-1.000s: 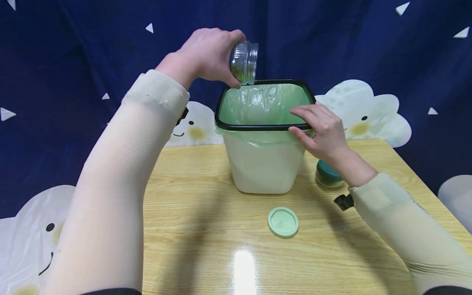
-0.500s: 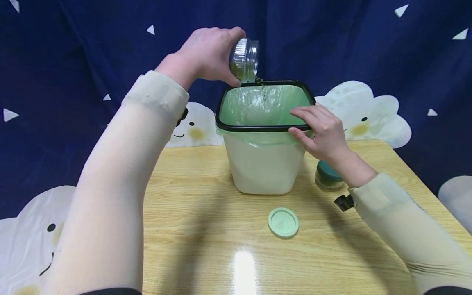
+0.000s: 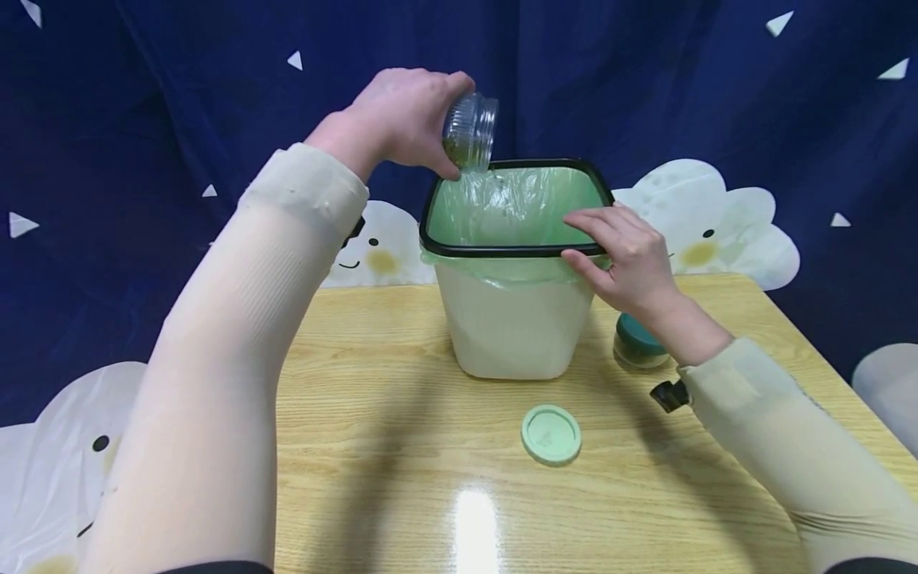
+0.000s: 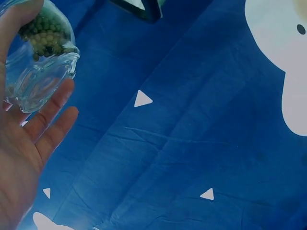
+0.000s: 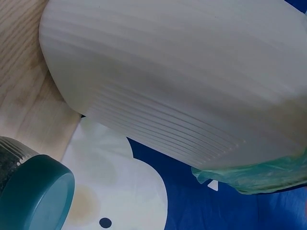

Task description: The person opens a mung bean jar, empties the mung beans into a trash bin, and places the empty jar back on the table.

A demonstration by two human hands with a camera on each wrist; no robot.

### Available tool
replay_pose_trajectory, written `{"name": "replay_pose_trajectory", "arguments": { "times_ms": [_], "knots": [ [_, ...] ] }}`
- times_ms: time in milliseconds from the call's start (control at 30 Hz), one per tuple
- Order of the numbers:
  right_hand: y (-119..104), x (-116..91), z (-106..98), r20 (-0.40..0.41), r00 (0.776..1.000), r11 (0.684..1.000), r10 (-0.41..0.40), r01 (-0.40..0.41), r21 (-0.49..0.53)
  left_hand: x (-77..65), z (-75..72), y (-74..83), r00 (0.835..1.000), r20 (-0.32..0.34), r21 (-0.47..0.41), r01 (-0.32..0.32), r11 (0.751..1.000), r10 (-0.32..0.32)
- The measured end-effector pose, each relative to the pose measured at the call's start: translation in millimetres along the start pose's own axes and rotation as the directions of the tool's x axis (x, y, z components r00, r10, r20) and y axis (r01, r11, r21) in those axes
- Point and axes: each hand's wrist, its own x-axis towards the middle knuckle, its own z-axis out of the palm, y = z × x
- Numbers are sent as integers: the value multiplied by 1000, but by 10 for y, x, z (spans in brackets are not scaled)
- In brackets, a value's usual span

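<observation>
My left hand [image 3: 409, 118] grips a clear ribbed jar [image 3: 470, 134] tipped on its side, its mouth pointing right over the back left of a trash bin [image 3: 516, 323]. In the left wrist view, small round green beans [image 4: 47, 37] lie inside the jar. A few dark specks show just below its mouth, against the bin's green liner bag [image 3: 531, 211]. At the bin's right front corner, my right hand [image 3: 629, 253] holds the black rim, thumb on the front side and fingers reaching over the opening. The right wrist view shows the bin's white ribbed side.
A light green round lid [image 3: 551, 435] lies on the wooden table [image 3: 373, 343] in front of the bin. Right of the bin stands a second jar with a teal lid [image 3: 640, 333], partly behind my right wrist. A dark blue curtain [image 3: 215, 80] with clouds hangs behind.
Half a second ago beans dropped from the jar's mouth into the bin. Since then the left hand and jar have come down slightly. The right hand and bin have stayed put.
</observation>
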Motion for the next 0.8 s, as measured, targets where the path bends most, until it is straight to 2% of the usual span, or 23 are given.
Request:
{"name": "replay_pose_trajectory", "arguments": {
  "times_ms": [233, 467, 800],
  "knots": [
    [5, 3, -2, -3, 1000, 1000, -5, 5, -2, 23, -28, 12, 999, -39, -14, -1, 1000, 1],
    [9, 4, -4, -1, 1000, 1000, -5, 5, -5, 54, -13, 50, 1000, 5, 17, -25, 1000, 25],
    [4, 3, 1, 3, 1000, 1000, -9, 9, -4, 55, 19, 52, 999, 16, 42, -37, 998, 37]
  ]
}}
